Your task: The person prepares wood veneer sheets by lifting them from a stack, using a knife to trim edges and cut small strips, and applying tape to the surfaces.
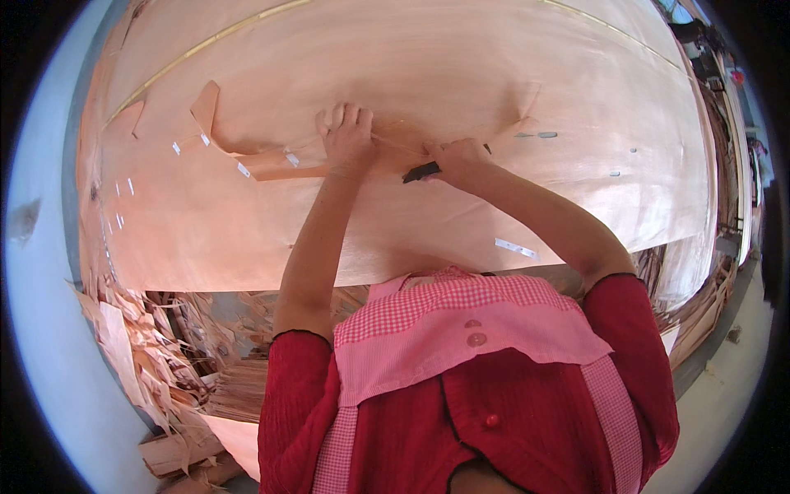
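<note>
A broad, pale pinkish sheet of wood veneer (461,222) lies before me on a stack. A loose, ragged veneer strip (284,169) runs across it, its far end curling up on the right. Bent fingers of my left hand (347,138) close over the strip's edge near the middle; the thumb is mostly hidden. Just to the right, my right hand (462,156) is closed around a dark, flat, blade-like tool (421,171), which pokes out at both sides of the fist. That hand rests low over the strip, and the tool's exact kind is unclear.
An upright veneer scrap (206,107) curls at the left. Small white tape pieces (516,248) dot the sheet, and yellowish strips (202,45) cross its far part. Torn veneer scraps (123,337) pile up at lower left. Stacked veneer edges (716,288) line the right.
</note>
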{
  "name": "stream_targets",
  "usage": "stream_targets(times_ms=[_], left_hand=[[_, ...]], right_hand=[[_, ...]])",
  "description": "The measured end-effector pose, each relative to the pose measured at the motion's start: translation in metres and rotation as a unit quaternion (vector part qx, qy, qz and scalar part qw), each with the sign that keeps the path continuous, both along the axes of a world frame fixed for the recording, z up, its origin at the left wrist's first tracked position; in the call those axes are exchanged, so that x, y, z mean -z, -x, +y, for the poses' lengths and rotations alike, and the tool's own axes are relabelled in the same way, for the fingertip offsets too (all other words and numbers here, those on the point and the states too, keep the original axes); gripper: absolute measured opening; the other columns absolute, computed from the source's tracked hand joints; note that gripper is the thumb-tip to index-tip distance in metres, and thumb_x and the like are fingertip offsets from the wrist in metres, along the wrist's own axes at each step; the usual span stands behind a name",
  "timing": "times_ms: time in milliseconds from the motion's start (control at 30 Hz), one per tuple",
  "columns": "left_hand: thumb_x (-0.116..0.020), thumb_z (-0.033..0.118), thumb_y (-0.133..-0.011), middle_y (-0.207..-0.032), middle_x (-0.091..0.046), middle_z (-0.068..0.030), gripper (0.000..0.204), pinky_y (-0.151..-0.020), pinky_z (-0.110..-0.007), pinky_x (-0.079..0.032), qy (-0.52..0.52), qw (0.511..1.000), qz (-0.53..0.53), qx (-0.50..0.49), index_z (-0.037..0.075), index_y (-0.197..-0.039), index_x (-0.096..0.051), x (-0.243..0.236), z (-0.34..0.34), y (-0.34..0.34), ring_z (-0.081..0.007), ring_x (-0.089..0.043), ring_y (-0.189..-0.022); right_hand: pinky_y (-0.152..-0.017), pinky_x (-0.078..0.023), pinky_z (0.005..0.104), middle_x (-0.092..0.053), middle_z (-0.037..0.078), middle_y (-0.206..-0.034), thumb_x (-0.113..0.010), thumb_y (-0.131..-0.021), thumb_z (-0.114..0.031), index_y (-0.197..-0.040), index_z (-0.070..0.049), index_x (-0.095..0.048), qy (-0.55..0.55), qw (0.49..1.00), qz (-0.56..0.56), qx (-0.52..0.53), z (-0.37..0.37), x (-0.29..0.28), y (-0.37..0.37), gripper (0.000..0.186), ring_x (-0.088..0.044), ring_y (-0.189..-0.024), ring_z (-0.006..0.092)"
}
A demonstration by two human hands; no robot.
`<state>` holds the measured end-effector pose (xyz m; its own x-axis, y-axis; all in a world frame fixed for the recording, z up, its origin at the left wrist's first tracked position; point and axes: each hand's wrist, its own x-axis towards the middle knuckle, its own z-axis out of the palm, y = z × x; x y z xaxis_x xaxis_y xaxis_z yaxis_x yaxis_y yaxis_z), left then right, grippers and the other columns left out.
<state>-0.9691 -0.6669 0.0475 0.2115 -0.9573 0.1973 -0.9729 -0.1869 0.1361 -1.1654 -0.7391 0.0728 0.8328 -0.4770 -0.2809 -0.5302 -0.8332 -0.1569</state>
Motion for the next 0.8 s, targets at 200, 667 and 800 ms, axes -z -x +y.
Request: stream_targets(times_ms=[200,667,800], left_hand=[[-0.061,0.024,-0.071,-0.110,-0.052,-0.0165,0.040,-0.097,-0.041,-0.026,-0.217,0.966,0.035,0.138,0.006,-0.106,-0.053,-0.035,-0.019,-0.007,-0.0297,-0.046,-0.109],[-0.051,0.033,-0.083,-0.124,-0.045,-0.0026,0.043,-0.097,-0.061,-0.012,-0.026,0.994,-0.087,0.058,0.011,-0.119,-0.047,0.018,0.022,0.017,-0.0178,-0.040,-0.116],[-0.050,0.032,-0.083,-0.121,-0.047,-0.0009,0.036,-0.095,-0.062,-0.014,0.034,0.998,-0.045,0.038,0.014,-0.115,-0.049,0.033,0.024,0.014,-0.0166,-0.042,-0.115]], right_hand=[[-0.065,-0.047,0.0356,-0.061,0.008,-0.080,-0.052,-0.075,-0.011,-0.087,-0.010,-0.056,0.029,0.991,-0.039,-0.128,0.008,0.021,0.011,0.013,-0.060,-0.075,0.0245],[-0.066,-0.045,0.0428,-0.057,0.015,-0.083,-0.061,-0.074,-0.026,-0.087,-0.008,-0.058,-0.063,0.919,0.034,0.389,0.118,0.022,0.197,0.023,-0.057,-0.076,0.0338],[-0.063,-0.045,0.0395,-0.059,0.013,-0.077,-0.059,-0.074,-0.019,-0.086,-0.005,-0.057,-0.124,0.916,0.004,0.381,0.115,0.012,0.190,0.018,-0.057,-0.069,0.0312]])
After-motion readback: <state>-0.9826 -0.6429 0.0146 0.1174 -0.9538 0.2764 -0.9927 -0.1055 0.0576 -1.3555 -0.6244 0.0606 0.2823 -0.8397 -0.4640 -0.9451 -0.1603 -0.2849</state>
